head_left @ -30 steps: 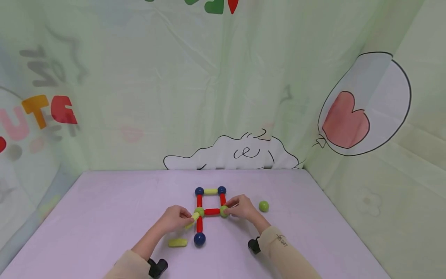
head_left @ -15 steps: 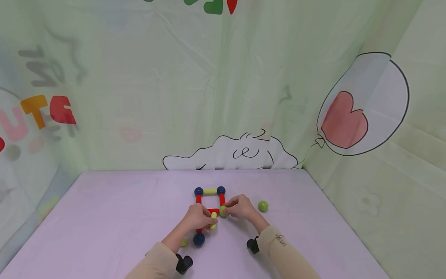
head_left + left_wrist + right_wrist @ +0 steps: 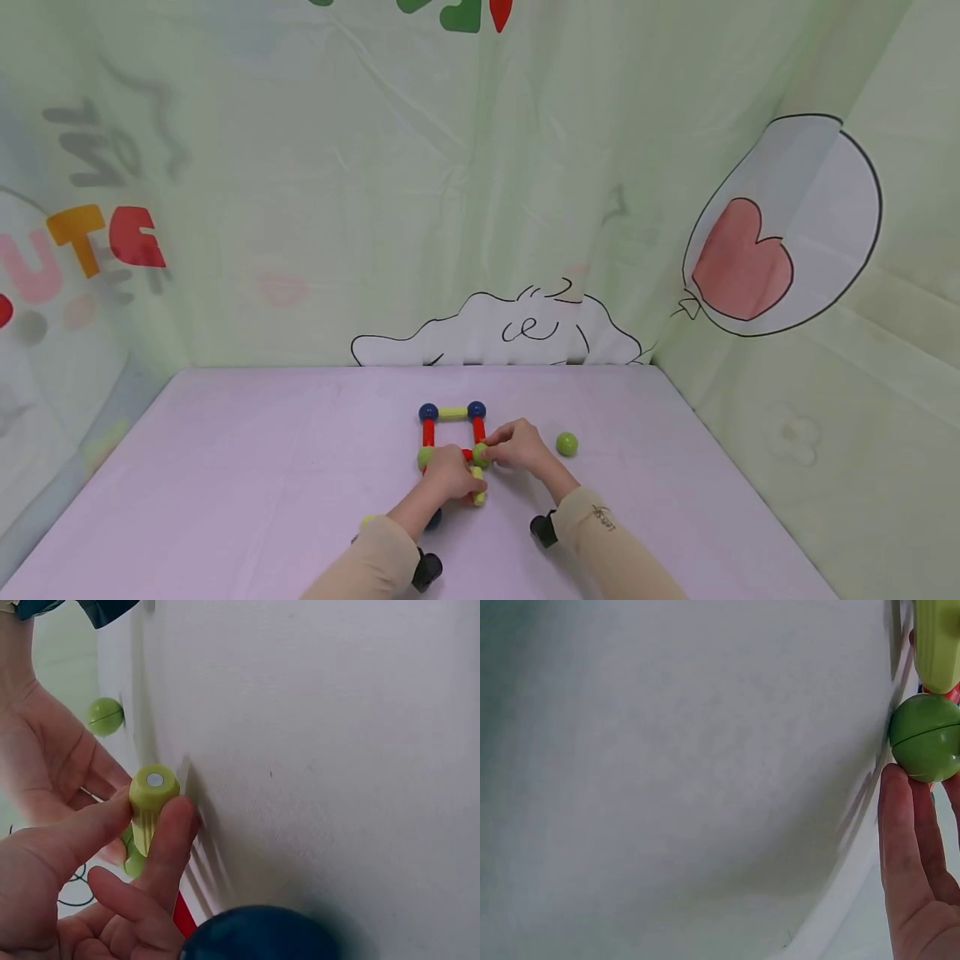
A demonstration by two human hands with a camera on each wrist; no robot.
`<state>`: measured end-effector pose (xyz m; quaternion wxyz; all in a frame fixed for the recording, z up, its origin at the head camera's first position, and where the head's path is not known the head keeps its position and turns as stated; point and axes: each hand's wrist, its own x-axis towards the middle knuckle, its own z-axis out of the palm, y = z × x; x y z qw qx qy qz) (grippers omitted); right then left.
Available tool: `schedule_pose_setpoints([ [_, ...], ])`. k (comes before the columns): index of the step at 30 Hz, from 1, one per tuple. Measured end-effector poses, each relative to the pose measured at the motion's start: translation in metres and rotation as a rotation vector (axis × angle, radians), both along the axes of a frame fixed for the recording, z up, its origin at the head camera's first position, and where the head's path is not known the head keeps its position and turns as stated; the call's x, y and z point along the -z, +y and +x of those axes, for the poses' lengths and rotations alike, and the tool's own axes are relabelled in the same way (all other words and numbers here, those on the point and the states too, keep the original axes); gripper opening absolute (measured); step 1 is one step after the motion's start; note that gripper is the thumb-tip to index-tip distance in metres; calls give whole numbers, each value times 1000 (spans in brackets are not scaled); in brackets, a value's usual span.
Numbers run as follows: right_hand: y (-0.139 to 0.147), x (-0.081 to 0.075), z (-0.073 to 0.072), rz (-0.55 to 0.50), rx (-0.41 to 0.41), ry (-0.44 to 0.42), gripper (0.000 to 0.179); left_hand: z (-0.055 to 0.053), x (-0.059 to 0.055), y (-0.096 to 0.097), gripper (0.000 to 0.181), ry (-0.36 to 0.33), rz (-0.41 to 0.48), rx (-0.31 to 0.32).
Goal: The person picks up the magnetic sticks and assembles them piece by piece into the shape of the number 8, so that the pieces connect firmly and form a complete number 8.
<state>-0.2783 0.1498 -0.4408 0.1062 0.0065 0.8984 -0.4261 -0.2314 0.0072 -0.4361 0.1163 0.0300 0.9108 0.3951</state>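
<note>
My left hand (image 3: 450, 473) pinches a yellow magnetic rod (image 3: 478, 490) between thumb and finger. A silver disc shows on the rod's near end in the left wrist view. Its other end is right at a green ball (image 3: 928, 739), which my right hand (image 3: 520, 446) holds by the fingertips. This ball is the near right corner of a square of rods and balls. Two blue balls (image 3: 428, 412) and a yellow rod (image 3: 452, 412) make the far side, with a red rod (image 3: 428, 432) down each side. Another green ball (image 3: 425, 457) sits at the near left corner, partly behind my left hand.
A loose green ball (image 3: 567, 444) lies right of my right hand. Nearer to me, a blue ball (image 3: 262, 934) is mostly covered by the left arm in the head view. Beside the left sleeve, a bit of another yellow rod (image 3: 367, 521) peeks out. Curtains stand behind the table.
My left hand has carried the yellow rod rightward, from beside the left green ball to the right one. The right hand has stayed in place on its ball.
</note>
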Motion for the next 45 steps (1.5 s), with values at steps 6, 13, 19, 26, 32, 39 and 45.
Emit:
schedule_pose_setpoints([
  [6, 0, 2, -1, -11, -1, 7, 16, -1, 0, 5, 33, -32, 38, -46],
  [13, -1, 4, -1, -11, 5, 6, 17, -3, 1, 6, 32, -45, 86, -57],
  [19, 0, 3, 0, -23, -1, 18, 16, -3, 3, 7, 29, -71, 142, -49],
  [26, 1, 3, 0, -29, 6, 25, 15, -2, 4, 7, 28, -15, 108, -39],
  [32, 0, 5, 0, -25, 16, 5, 16, 2, 5, 2, 26, -6, 120, -6],
  [39, -1, 5, 0, -27, 25, -4, 18, 5, 5, -14, 24, 1, 136, 21],
  [45, 0, 4, 1, -26, 24, 2, 18, 4, 1, -27, 24, -12, 204, 7],
])
